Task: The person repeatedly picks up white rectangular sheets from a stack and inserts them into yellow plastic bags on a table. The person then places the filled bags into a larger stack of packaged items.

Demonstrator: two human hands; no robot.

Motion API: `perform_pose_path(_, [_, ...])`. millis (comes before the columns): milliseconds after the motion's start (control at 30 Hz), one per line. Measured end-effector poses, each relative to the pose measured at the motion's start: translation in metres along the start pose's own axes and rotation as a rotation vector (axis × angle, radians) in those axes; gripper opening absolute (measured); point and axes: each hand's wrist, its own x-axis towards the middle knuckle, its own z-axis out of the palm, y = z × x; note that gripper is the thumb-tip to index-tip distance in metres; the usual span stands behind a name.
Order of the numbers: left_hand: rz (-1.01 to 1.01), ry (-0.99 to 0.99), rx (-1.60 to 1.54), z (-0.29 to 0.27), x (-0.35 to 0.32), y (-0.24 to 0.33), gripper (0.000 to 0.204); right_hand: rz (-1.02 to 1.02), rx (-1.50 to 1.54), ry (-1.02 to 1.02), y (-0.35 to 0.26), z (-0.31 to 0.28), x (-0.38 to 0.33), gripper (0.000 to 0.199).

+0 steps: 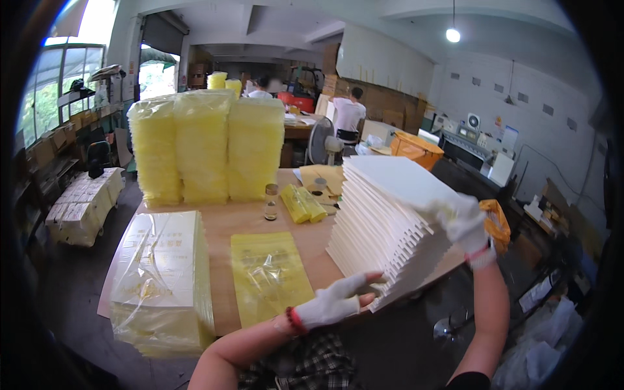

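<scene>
The tall fanned stack of flat white card sheets (390,221) leans at the right near corner of the plywood table (227,224). Left hand (331,302), in a white fingerless knit glove, presses its near edge, fingers pressed together; right hand (465,221) clamps the top. Best squared by tapping edges evenly. A glossy yellow plastic bag (270,276) lies just left

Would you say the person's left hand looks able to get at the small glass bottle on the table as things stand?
Probably yes, once freed: the left hand is pressed against the white sheet stack, and the small glass bottle stands in the open beyond the flat yellow bag, with nothing tall between them.
</scene>
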Motion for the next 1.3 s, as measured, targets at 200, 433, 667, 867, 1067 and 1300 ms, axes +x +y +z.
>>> perform_pose_path(200, [-0.456, 0.169, -0.87, 0.017, 0.009, 0.03, 0.05, -0.361, 0.672, -0.675, -0.095, -0.063, 0.01, 0.023])
perform_pose_path(433, [-0.328, 0.252, -0.242, -0.009, -0.077, 0.015, 0.055, 1.104, 1.217, -0.145, -0.023, -0.014, -0.144, 0.022])
perform_pose_path(667, [-0.053, 0.394, 1.043, 0.029, -0.111, -0.063, 0.088, 0.831, 1.428, -0.039, -0.2, 0.087, -0.203, 0.064])
perform_pose_path(867, [-0.078, 0.38, 0.81, -0.013, -0.154, -0.115, 0.048, 0.977, 1.012, -0.072, -0.236, 0.138, -0.235, 0.02])
perform_pose_path(1067, [-0.469, 0.715, 0.694, -0.127, -0.118, -0.103, 0.04, 0.919, 1.088, -0.125, -0.2, 0.116, -0.232, 0.021])
perform_pose_path(1300, [-0.508, 0.665, -0.103, -0.172, -0.093, -0.167, 0.033, 0.274, 0.6, -0.45, -0.185, 0.129, -0.245, 0.03])
